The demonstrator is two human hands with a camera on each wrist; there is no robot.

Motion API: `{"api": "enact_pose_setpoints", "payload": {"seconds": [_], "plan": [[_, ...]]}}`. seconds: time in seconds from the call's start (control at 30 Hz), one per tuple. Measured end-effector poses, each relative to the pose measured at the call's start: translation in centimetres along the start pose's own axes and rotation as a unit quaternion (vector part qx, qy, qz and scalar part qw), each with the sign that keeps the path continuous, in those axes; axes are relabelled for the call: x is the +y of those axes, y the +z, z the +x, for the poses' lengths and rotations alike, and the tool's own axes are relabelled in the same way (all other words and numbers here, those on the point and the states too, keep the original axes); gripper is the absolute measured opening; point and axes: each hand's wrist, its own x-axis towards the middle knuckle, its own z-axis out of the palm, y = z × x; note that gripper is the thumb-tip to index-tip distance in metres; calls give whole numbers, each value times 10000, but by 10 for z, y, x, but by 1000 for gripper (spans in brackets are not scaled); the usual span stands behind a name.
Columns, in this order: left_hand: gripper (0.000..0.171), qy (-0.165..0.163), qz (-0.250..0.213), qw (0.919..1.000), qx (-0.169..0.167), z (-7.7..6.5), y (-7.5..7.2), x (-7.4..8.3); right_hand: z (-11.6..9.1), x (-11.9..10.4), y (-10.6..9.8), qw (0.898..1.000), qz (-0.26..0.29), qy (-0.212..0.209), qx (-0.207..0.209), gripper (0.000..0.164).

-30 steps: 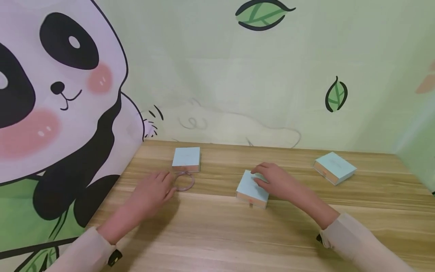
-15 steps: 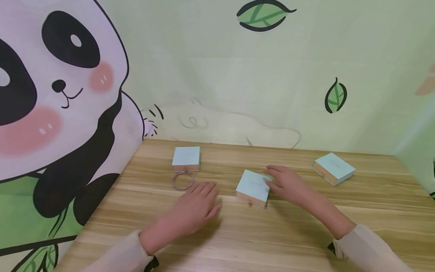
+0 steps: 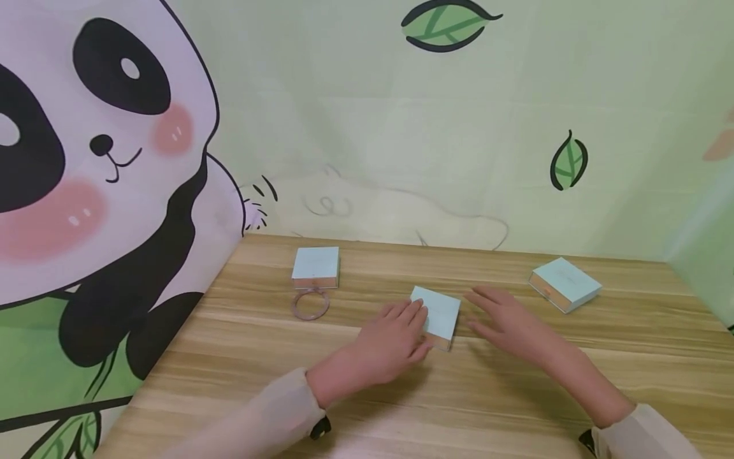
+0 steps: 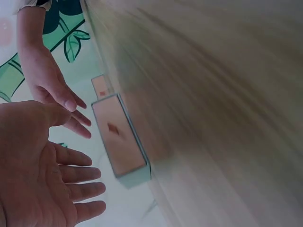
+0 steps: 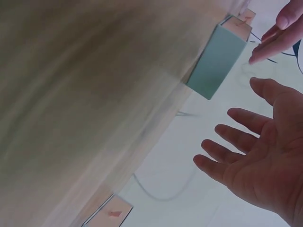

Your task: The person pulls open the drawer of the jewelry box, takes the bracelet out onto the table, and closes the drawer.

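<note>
A flat light-blue box point(image 3: 445, 312) with an orange front side lies mid-table. My left hand point(image 3: 385, 344) is over its left part in the head view, covering some of it. The left wrist view has the left hand point(image 4: 42, 165) with fingers straight, apart from the box point(image 4: 118, 137). Just right of the box is my right hand point(image 3: 510, 325), fingers extended and spread. In the right wrist view, a gap separates the right hand point(image 5: 265, 142) from the box point(image 5: 220, 59). Neither hand holds anything.
A similar box point(image 3: 316, 264) lies at the back left, with a thin purplish ring point(image 3: 310, 318) in front of it. Another such box point(image 3: 564, 280) sits at the back right, turned at an angle. A printed panda cloth point(image 3: 367, 127) stands behind the wooden table point(image 3: 241, 357).
My left hand has moved right, from beside the ring to over the middle box. The right hand has drawn off that box to the right. The boxes and ring look unmoved.
</note>
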Motion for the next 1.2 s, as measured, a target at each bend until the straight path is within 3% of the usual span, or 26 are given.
{"api": "enact_pose_setpoints", "payload": {"seconds": [0.27, 0.6, 0.8, 1.2], "plan": [[70, -316, -85, 9984, -453, 27, 7, 21, -19, 6, -2, 9995, -167, 250, 9, 57], [73, -594, 353, 9949, -735, 52, 9, 37, -25, 7, 5, 9985, -363, 407, 108, 59], [63, -515, 291, 9938, -937, 56, 9, 34, -26, 4, 11, 9991, -249, 356, -30, 63], [56, -190, -126, 9961, -847, 52, 7, 24, -27, -1, 11, 9983, -241, 457, -265, 71]]}}
